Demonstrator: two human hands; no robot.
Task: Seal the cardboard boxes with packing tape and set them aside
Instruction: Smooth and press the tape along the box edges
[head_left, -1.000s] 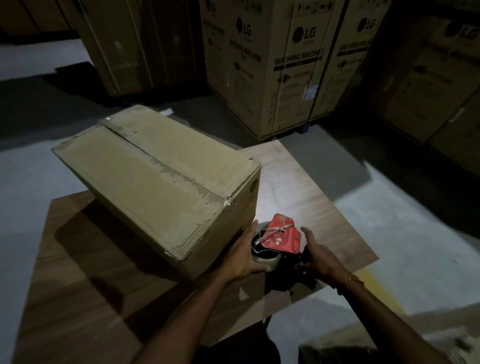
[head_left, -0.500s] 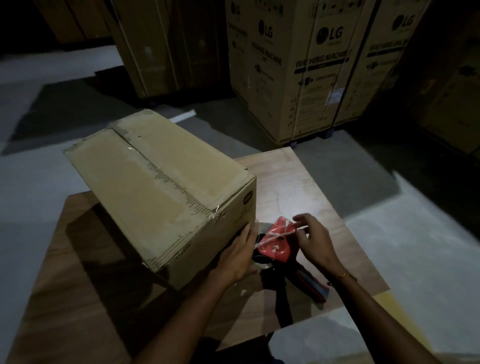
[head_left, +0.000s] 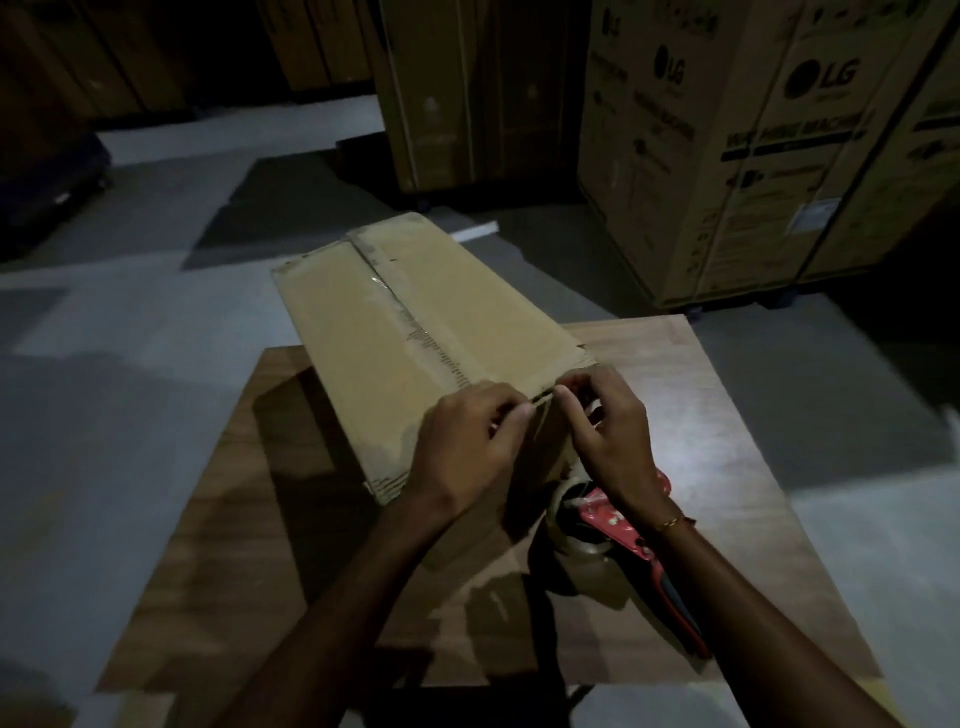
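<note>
Now both the left hand (head_left: 470, 447) and right hand (head_left: 610, 431) seemingly pinch tape at the cardboard box (head_left: 415, 332) edge.

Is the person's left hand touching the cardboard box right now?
Touching. In the head view the left hand lies on the cardboard box at its near top edge, fingers curled at the seam with no gap showing.
</note>
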